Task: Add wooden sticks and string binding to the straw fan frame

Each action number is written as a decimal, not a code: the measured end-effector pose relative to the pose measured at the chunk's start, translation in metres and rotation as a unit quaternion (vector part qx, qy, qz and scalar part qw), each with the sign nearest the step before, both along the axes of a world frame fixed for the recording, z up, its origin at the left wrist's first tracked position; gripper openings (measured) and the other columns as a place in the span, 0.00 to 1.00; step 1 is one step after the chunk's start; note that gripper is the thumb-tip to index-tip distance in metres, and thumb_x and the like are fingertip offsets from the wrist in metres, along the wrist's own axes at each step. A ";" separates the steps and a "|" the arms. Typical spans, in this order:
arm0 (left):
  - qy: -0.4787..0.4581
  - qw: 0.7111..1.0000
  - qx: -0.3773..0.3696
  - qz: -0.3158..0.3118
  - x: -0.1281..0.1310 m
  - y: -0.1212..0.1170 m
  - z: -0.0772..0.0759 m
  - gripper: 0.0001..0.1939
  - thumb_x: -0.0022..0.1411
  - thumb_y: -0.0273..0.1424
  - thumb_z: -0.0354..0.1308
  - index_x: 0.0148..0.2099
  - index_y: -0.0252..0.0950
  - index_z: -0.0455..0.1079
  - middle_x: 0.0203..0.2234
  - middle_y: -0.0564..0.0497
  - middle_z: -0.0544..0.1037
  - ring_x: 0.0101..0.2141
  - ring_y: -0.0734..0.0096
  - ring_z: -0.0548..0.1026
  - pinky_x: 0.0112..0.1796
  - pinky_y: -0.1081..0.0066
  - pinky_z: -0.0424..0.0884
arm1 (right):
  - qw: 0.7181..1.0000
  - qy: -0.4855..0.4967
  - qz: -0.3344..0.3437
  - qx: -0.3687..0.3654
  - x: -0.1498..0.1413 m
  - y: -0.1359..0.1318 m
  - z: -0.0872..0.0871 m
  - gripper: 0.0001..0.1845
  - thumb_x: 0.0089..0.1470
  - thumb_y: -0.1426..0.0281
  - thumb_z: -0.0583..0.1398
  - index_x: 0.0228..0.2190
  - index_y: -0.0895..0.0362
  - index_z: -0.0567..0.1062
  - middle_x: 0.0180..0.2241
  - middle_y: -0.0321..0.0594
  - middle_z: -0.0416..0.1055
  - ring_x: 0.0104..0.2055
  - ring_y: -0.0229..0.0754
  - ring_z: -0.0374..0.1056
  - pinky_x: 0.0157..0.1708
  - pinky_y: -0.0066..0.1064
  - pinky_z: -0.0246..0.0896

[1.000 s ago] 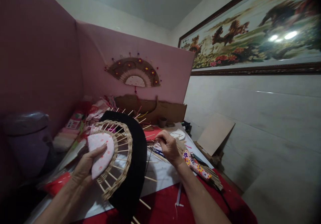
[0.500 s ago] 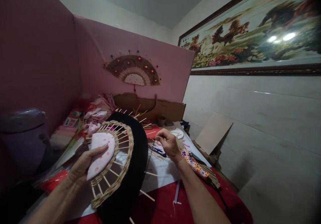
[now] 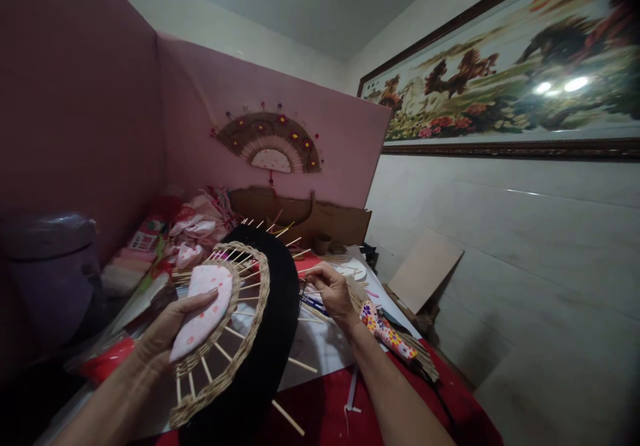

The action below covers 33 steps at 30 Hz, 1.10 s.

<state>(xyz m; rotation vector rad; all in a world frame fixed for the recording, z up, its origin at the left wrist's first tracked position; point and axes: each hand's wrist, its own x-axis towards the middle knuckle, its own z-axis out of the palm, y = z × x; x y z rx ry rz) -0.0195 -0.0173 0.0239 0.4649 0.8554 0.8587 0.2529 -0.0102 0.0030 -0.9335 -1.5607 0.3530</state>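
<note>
The half-woven fan is tilted above the table, left of centre. The left hand grips its spotted semicircular base, with the thumb flat on the near face; the fingers behind are hidden. The right hand is at the fan's outer edge, thumb and forefinger closed in a narrow pinch on a dark strand. Bare stick ends project past the black band toward this hand.

The fan and both forearms block part of the work surface. Behind the fan stand a small pot and a cardboard strip, the latter against the pink panel. A finished fan is mounted on this panel. Crumpled pink fabric lies at the left rear; a lidded bin stands at far left. The floral-patterned piece lies just beside the right forearm, above the red cloth. A flat board leans near the wall at right, below the framed horse picture.
</note>
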 end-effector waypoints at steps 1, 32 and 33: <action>0.002 1.000 -0.003 -0.008 0.000 0.001 0.000 0.14 0.53 0.24 0.54 0.40 0.18 0.69 0.19 0.35 0.77 0.21 0.51 0.76 0.24 0.57 0.74 | 1.000 -0.011 -0.010 0.010 0.001 0.000 0.001 0.05 0.49 0.70 0.57 0.25 0.56 0.72 0.26 0.36 0.65 0.31 0.38 0.61 0.33 0.29 0.56; 0.050 0.991 -0.066 -0.102 -0.010 0.005 0.000 0.14 0.51 0.25 0.57 0.38 0.16 0.70 0.23 0.32 0.78 0.24 0.48 0.77 0.27 0.58 0.74 | 0.992 0.078 0.072 -0.072 0.015 -0.012 0.020 0.08 0.40 0.68 0.64 0.20 0.57 0.71 0.21 0.32 0.63 0.24 0.34 0.57 0.24 0.26 0.52; 0.052 0.991 -0.069 -0.102 -0.010 0.004 0.001 0.13 0.51 0.25 0.57 0.37 0.17 0.71 0.23 0.33 0.78 0.25 0.48 0.77 0.26 0.58 0.74 | 0.989 0.087 0.084 -0.086 0.015 -0.012 0.020 0.08 0.40 0.68 0.65 0.21 0.57 0.71 0.20 0.32 0.63 0.24 0.34 0.56 0.24 0.26 0.52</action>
